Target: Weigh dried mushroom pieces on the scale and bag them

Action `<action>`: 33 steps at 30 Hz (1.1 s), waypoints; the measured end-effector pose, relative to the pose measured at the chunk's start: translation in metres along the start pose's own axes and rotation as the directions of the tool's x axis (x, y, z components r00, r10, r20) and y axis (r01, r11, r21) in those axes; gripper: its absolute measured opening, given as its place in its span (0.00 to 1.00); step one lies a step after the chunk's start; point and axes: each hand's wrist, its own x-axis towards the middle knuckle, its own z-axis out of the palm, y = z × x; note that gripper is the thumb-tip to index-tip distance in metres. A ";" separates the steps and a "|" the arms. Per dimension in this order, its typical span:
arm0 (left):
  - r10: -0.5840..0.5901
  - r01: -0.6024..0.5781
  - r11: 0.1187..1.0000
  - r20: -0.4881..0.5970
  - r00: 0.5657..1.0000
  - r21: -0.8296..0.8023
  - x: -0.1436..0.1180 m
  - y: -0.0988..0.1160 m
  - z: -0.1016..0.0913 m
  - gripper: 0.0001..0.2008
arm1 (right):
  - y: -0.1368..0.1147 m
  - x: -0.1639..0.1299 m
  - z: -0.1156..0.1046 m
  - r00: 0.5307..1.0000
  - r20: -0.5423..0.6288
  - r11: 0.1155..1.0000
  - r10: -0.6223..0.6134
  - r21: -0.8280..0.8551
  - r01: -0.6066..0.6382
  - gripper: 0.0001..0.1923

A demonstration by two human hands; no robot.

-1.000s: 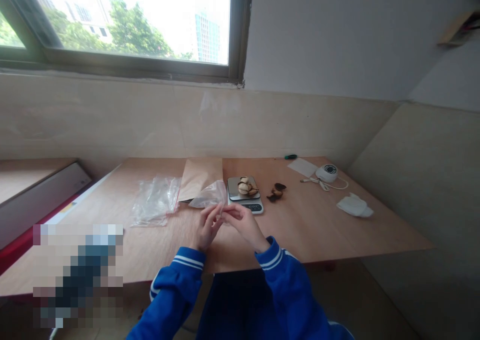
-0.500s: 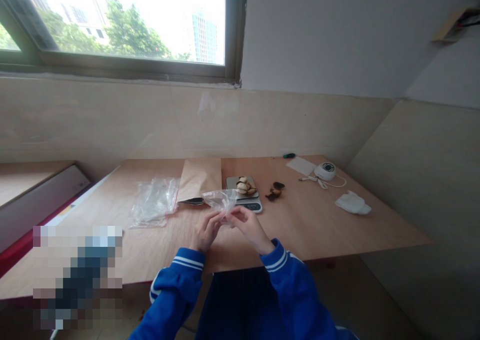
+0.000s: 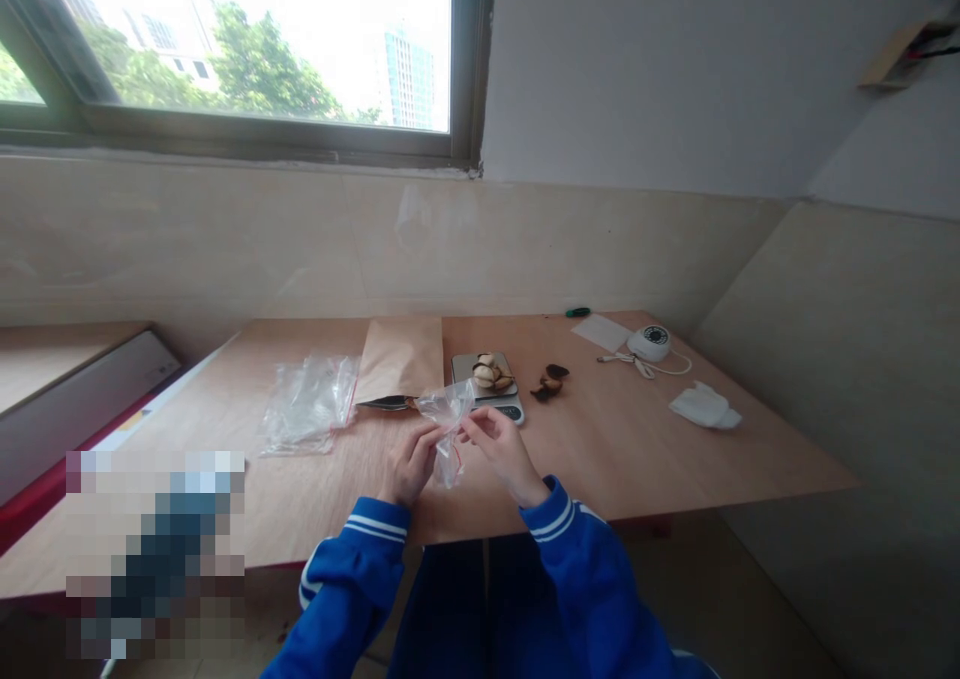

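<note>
Between both hands is a clear zip-lock bag (image 3: 448, 459) with a red line near its seal, held above the table's front part. My left hand (image 3: 411, 459) pinches its left side, and my right hand (image 3: 501, 449) pinches it from the right with thumb and fingers. Just beyond the hands stands a kitchen scale (image 3: 511, 412), partly covered by the bag and my right hand. Pale and brown pieces (image 3: 491, 371), like dried mushrooms, are heaped on its plate. Darker brown pieces (image 3: 550, 382) lie on the table right of the scale.
Left of the hands lies a pile of clear zip bags (image 3: 311, 404), beside a brown paper bag (image 3: 403, 354) with its dark mouth facing me. Farther right are a white camera (image 3: 649, 343) with its cable, a crumpled white tissue (image 3: 705, 405) and a green-handled tool (image 3: 578, 312).
The bag has turned and shifted slightly right; its lower part with the red line now hangs into view below the fingers. Both hands stay in nearly the same place.
</note>
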 end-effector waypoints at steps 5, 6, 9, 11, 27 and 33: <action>-0.021 0.021 1.000 0.015 1.000 0.018 -0.003 -0.002 0.001 0.14 | 0.005 -0.003 -0.003 1.000 -0.030 1.000 -0.006 -0.012 0.005 0.16; -0.019 0.019 1.000 0.027 0.999 0.015 -0.003 -0.002 0.001 0.15 | 0.004 -0.003 -0.003 1.000 -0.022 1.000 -0.007 -0.019 0.007 0.16; -0.027 0.026 1.000 0.034 0.999 0.012 -0.003 -0.001 -0.001 0.15 | 0.002 -0.005 -0.003 0.999 0.013 0.998 -0.031 -0.046 0.032 0.15; -0.039 0.039 0.999 0.019 0.999 0.016 -0.001 0.001 -0.002 0.14 | 0.001 -0.005 -0.002 0.999 0.016 0.997 -0.036 -0.065 0.037 0.15; -0.038 0.054 0.989 -0.115 0.993 0.139 0.002 0.007 -0.004 0.03 | 0.010 0.001 -0.052 0.999 0.011 0.960 -0.032 -0.277 0.034 0.09; 0.029 -0.010 0.982 -0.103 0.994 0.186 0.018 0.022 -0.002 0.04 | 0.015 0.060 -0.087 0.945 -0.026 0.668 -0.327 -0.713 0.212 0.15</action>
